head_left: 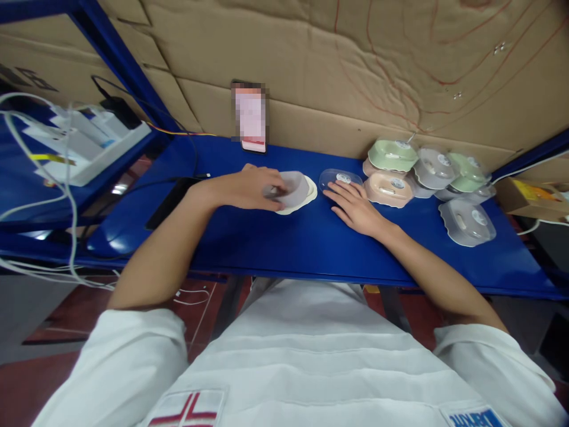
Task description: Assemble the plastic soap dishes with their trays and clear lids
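Note:
My left hand (255,187) curls over the left side of a frosted, translucent tub (296,187), its fingers bent at the near wall. The tub is tilted above a cream, wavy-edged dish (312,191), which shows along its right and lower rim. To the right, a clear lid (331,176) with a round white sticker lies on the blue table. My right hand (353,207) rests on that lid's near side, fingers stretched out and slightly apart. Just beyond its wrist side sits a peach soap-dish-like box (389,190) with a clear lid.
Several similar lidded boxes in green (393,155) and grey (434,168) are stacked at the back right; a grey one (466,222) sits nearer. A phone (251,118) leans on the cardboard wall (302,77). Left are a power strip (102,154) and cables. A small carton (533,198) stands far right.

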{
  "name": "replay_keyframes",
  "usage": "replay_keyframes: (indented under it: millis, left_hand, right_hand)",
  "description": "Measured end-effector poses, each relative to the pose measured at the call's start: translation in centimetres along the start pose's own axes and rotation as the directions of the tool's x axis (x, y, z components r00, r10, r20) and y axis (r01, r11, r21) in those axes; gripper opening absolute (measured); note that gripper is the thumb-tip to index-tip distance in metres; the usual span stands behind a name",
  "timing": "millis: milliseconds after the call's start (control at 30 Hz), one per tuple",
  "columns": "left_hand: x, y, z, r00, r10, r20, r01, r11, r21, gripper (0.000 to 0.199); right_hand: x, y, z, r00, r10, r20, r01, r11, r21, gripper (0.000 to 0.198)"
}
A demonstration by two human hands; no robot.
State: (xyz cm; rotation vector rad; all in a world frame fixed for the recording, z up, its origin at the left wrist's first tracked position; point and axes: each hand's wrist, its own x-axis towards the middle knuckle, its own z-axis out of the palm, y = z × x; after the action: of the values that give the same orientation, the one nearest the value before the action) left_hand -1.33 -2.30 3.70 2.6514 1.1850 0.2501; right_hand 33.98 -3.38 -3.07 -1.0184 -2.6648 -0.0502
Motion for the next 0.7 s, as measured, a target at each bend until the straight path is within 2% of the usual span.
replay_keyframes:
  millis: [100,167,233,367,467,533,600,700]
  left_hand:
    - [1.0,1.1,0.8,0.993,-0.06,-0.103,0.062,0.998,0.012,0.043]
    - [1.8,2.1,2.3,0.973,-0.109,-0.203,0.128,0.988,0.087,0.046]
    - [2.3,3.0,3.9,0.969,-0.101,-0.226,0.138,0.978,0.158,0.048]
    - [2.2,4.4,5.7,0.967,-0.121,-0.225,0.166,0.967,0.193,0.057]
    - [1.8,4.6,5.4,0.959,-0.197,-0.202,0.229,0.962,0.151,0.07]
    - [1.7,4.3,5.0,0.963,-0.225,-0.147,0.244,0.962,0.124,0.066]
    - [1.6,3.7,4.7,0.976,-0.2,-0.085,0.208,0.973,0.102,0.06]
    - [1.5,2.7,4.2,0.998,-0.064,-0.001,0.064,0.997,0.041,0.06]
  right_hand:
    - [0.0,0.0,0.1,1.0,-0.014,0.014,0.014,1.0,0.012,0.053]
    - [0.0,-0.1,0.1,0.999,-0.034,0.019,0.034,0.999,0.016,0.055]
    - [0.0,-0.4,-0.1,0.998,-0.061,0.019,0.061,0.998,0.024,0.057]
    - [0.0,-0.9,-0.4,0.997,-0.078,-0.012,0.078,0.996,0.044,0.061]
    - [0.0,-0.7,-0.5,0.997,-0.075,-0.02,0.076,0.995,0.058,0.062]
    - [0.0,-0.5,-0.4,0.997,-0.071,-0.021,0.072,0.995,0.069,0.062]
    - [0.0,-0.4,-0.3,0.998,-0.058,-0.03,0.06,0.995,0.077,0.061]
    - [0.0,-0.4,-0.4,0.997,-0.063,-0.052,0.067,0.994,0.084,0.062]
